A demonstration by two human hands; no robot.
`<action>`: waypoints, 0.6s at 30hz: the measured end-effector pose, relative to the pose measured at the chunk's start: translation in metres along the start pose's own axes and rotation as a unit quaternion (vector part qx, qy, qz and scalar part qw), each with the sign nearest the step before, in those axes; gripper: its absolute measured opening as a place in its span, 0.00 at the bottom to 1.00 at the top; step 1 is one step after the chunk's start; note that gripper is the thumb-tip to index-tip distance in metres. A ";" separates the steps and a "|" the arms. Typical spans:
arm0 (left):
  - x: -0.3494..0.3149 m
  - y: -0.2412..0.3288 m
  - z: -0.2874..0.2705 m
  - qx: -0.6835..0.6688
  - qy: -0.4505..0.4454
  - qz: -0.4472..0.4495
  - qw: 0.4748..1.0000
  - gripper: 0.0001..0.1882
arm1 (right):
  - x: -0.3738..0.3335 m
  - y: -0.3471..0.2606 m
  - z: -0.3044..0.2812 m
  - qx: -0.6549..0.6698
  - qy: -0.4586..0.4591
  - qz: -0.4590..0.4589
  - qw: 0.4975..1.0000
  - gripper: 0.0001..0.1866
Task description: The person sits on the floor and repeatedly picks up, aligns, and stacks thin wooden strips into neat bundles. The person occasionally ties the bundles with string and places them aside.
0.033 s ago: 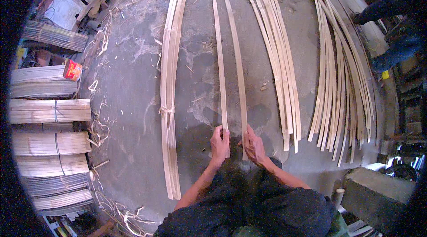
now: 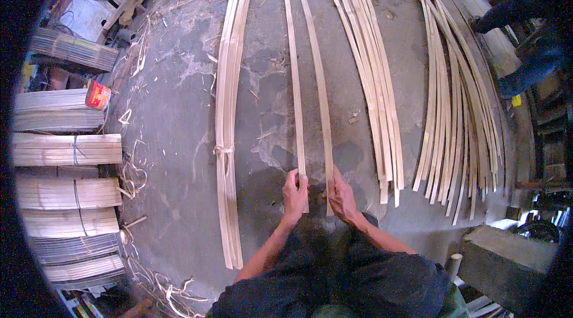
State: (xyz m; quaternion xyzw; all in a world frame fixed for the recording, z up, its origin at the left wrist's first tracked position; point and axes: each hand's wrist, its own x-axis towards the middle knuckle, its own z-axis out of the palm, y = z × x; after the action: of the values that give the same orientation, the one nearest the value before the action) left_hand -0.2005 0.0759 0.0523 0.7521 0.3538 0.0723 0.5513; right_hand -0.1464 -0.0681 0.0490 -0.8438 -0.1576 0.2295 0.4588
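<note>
Two long, thin bamboo strips run away from me over the grey floor, side by side with a gap between them. My left hand (image 2: 295, 194) pinches the near end of the left strip (image 2: 295, 79), thumb on top. The right strip (image 2: 320, 85) is gripped near its end by my right hand (image 2: 341, 196), whose fingers are partly hidden. Left of my hands lies a bundle of strips (image 2: 227, 103), tied with a thin band (image 2: 223, 150). A loose group of several strips (image 2: 376, 91) rests to the right of them.
Farther right, many strips (image 2: 453, 103) fan out. Stacked bundles of slats (image 2: 67, 150) line the left side, with a red tin (image 2: 97, 96) on one. Curled shavings (image 2: 132, 175) lie beside them. A concrete block (image 2: 507, 258) stands at lower right; a person's legs (image 2: 531, 70) show at far right.
</note>
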 end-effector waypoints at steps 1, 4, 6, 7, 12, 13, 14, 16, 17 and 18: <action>-0.002 0.009 -0.002 -0.009 -0.009 -0.025 1.000 0.15 | 0.000 -0.004 -0.002 -0.020 0.019 -0.005 1.000 0.28; 0.002 -0.014 0.000 0.019 -0.015 0.018 1.000 0.17 | 0.001 0.012 0.008 0.043 -0.011 -0.040 0.998 0.29; 0.001 -0.014 0.002 0.017 -0.015 0.037 0.999 0.19 | -0.004 0.023 0.015 0.068 -0.047 -0.044 0.996 0.30; 0.001 -0.014 0.003 0.016 -0.015 0.046 0.999 0.19 | -0.007 0.028 0.021 0.052 -0.059 -0.036 0.996 0.30; -0.006 -0.030 0.001 0.060 -0.016 0.036 0.997 0.18 | -0.007 0.011 0.032 0.017 -0.065 -0.054 0.996 0.31; -0.006 -0.037 0.001 0.069 -0.008 0.043 0.997 0.17 | -0.004 0.015 0.039 -0.010 -0.052 -0.077 0.996 0.31; -0.007 -0.035 0.001 0.052 -0.009 0.038 0.998 0.17 | -0.001 0.016 0.040 -0.039 -0.037 -0.098 0.994 0.32; -0.008 -0.031 0.001 0.019 -0.012 0.030 0.999 0.19 | 0.002 0.016 0.042 -0.071 -0.045 -0.088 0.993 0.32; -0.008 -0.026 0.000 0.017 -0.013 0.023 1.000 0.18 | 0.004 0.013 0.041 -0.087 -0.048 -0.084 0.992 0.32; -0.009 -0.021 -0.001 0.015 -0.015 0.016 1.000 0.18 | 0.004 0.011 0.039 -0.087 -0.046 -0.083 0.992 0.32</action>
State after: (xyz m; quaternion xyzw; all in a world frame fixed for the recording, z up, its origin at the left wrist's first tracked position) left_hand -0.2172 0.0740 0.0365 0.7670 0.3346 0.0643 0.5437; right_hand -0.1631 -0.0447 0.0203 -0.8531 -0.2676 0.2142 0.3935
